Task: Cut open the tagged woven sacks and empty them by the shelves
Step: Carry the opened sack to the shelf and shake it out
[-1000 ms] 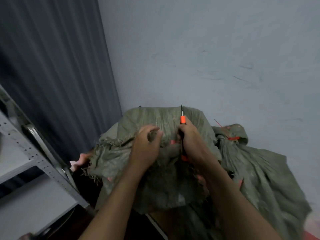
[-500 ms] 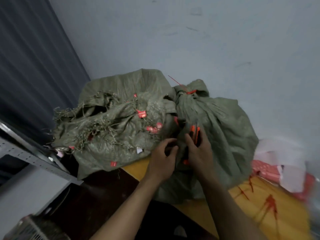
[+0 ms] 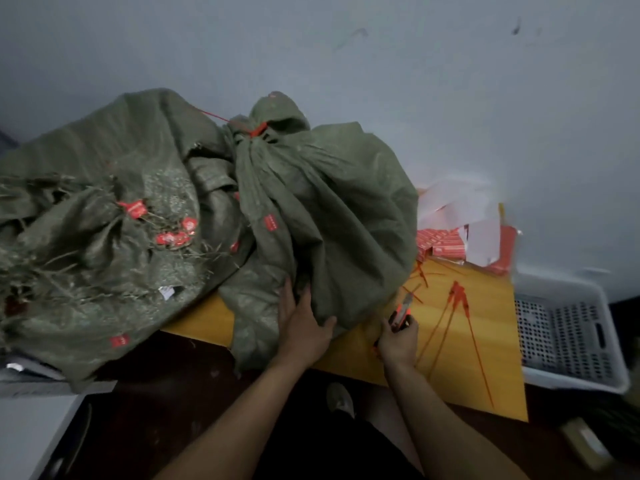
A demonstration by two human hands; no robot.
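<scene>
Wall [image 3: 415,64]: pale grey-blue, matt finish, with a few dark scuff marks [image 3: 516,27] toward the upper right. Floor [image 3: 166,393]: dark brown, with light specks in places. A yellow table top [image 3: 485,358] stands close to the wall. A white perforated plastic crate [image 3: 571,341] sits just beside its right edge. A flat white shelf [image 3: 31,434] occupies the lower left corner. Lighting is dim and even throughout.

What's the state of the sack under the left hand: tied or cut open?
Tied shut: a red tie cinches the gathered neck of the sack; no cut shows in view.
</scene>
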